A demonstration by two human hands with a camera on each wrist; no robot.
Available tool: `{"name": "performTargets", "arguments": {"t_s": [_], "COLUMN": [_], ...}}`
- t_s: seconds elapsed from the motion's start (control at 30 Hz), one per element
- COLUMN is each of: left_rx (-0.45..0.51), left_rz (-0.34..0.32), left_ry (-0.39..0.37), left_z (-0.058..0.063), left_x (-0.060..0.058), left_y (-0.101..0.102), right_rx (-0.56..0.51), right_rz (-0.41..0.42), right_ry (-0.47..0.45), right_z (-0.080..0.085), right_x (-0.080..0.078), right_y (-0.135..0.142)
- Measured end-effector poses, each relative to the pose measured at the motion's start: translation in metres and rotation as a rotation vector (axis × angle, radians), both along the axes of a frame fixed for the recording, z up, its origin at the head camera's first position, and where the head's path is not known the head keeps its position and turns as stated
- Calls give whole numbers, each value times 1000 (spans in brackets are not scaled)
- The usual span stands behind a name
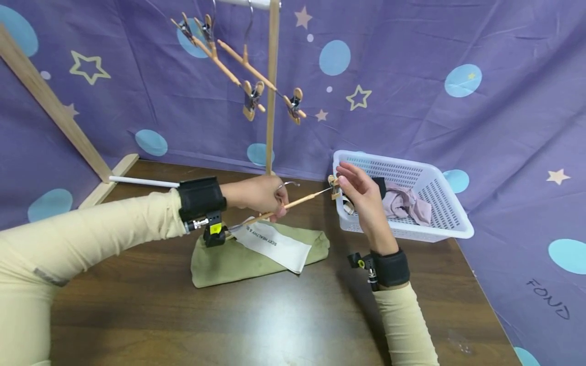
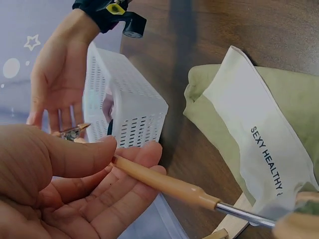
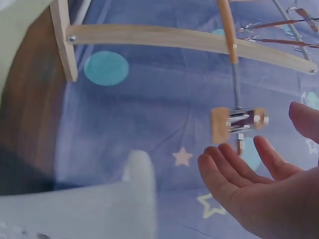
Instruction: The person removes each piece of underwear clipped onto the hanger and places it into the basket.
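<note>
My left hand (image 1: 265, 194) pinches the wooden bar of a trouser hanger (image 1: 302, 200) between thumb and fingers, close over the table. In the left wrist view the bar (image 2: 164, 183) runs from the fingertips toward the lower right. My right hand (image 1: 368, 206) is beside the hanger's right-end clip (image 1: 334, 188), fingers loosely extended. The right wrist view shows those fingers just short of the wooden clip (image 3: 219, 125). Under the hanger's left end lies a white printed cloth strip (image 1: 276, 247) over a folded green cloth (image 1: 220, 267). The hanger's left clip is mostly hidden behind the wrist gear.
A white plastic basket (image 1: 450, 216) behind the right hand holds pink clothing (image 1: 405, 203) and something dark. Two more clip hangers (image 1: 247, 63) hang from the wooden rack (image 1: 272, 101) at the back. A white rod (image 1: 144, 181) spans its base at left. Patterned purple fabric surrounds the table.
</note>
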State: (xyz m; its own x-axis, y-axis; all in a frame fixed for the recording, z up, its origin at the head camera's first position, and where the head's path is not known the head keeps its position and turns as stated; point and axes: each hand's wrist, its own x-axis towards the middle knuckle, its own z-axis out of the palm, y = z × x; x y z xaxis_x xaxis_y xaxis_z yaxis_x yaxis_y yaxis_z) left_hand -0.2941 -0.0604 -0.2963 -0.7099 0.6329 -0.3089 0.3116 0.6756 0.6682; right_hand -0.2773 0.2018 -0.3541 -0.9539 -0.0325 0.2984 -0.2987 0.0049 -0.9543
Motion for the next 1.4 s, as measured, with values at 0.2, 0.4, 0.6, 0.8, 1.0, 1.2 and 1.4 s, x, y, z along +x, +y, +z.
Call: {"name": "performTargets", "arguments": {"t_s": [0.2,0.4,0.6,0.8,1.0,1.2,1.4], "left_rx": [13,48,85,128,153,149,206], "left_rz": [62,139,202,243,273,293,351], "left_ry": [-14,-57,-91,-111,-119,-127,-220], "left_z": [4,4,6,5,2,1,-3], "left_x": [0,-3,-5,-5,-5,-5,-6], "left_y": [4,10,14,17,19,21,24], "right_rx": [3,58,184,308,400,516,635], "right_rz": [-37,0,76,237,322,389,446], "right_ry": [133,276,433,472,481,537,616], "right_z": [13,24,35,34,24,13,2], "right_x": [11,33,58,74,73,69,68], "right_y": [-3,-11,-27,-46,-60,-72,-83]}}
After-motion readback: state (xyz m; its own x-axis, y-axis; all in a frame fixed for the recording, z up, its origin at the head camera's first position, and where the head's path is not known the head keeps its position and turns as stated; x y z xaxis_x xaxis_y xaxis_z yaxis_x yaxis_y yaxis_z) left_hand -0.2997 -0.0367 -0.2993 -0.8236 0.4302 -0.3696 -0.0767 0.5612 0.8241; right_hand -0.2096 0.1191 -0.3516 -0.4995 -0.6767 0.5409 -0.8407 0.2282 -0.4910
